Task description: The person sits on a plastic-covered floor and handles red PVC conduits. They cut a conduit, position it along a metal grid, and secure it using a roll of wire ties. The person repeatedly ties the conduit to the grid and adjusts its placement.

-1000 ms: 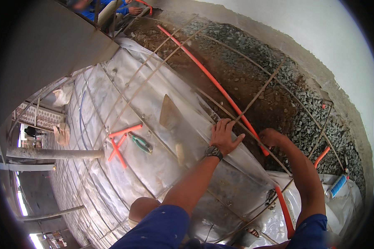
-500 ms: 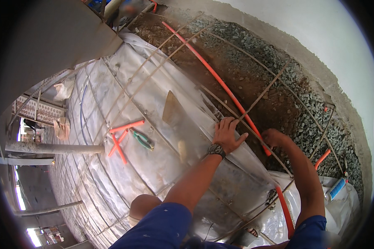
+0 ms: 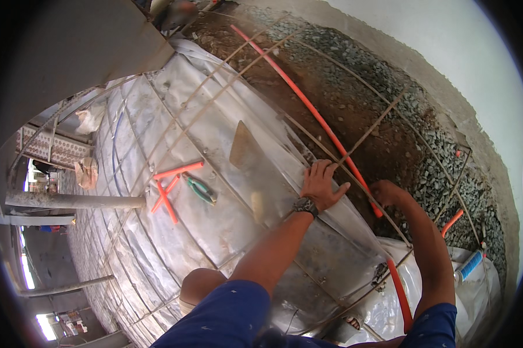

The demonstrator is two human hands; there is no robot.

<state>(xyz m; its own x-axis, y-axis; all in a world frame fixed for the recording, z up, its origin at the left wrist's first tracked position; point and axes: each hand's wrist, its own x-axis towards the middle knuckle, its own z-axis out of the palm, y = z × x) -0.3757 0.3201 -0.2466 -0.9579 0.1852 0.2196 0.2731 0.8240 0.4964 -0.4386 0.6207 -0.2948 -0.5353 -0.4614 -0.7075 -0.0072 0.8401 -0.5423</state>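
Orange pipe (image 3: 310,107) running over soil (image 3: 383,156) beside right edge of plastic sheet (image 3: 331,249); left hand (image 3: 322,188) resting spread there; right hand (image 3: 389,193) curling near pipe's lower end, pinch unclear; firm bracing probably aiding control.

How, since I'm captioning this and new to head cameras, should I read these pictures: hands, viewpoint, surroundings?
There is no machine: these are a person's two bare hands. The view comes from a wide fisheye camera on that person's head, looking down, so straight edges bend. A grid of thin brown rods crosses a translucent plastic sheet and the brown soil beside it. On the sheet lie green-handled pliers and short orange tube pieces. The left hand is spread at the sheet's edge; the right hand is curled beside the near end of a long, thin orange pipe, though whether it grips is unclear.
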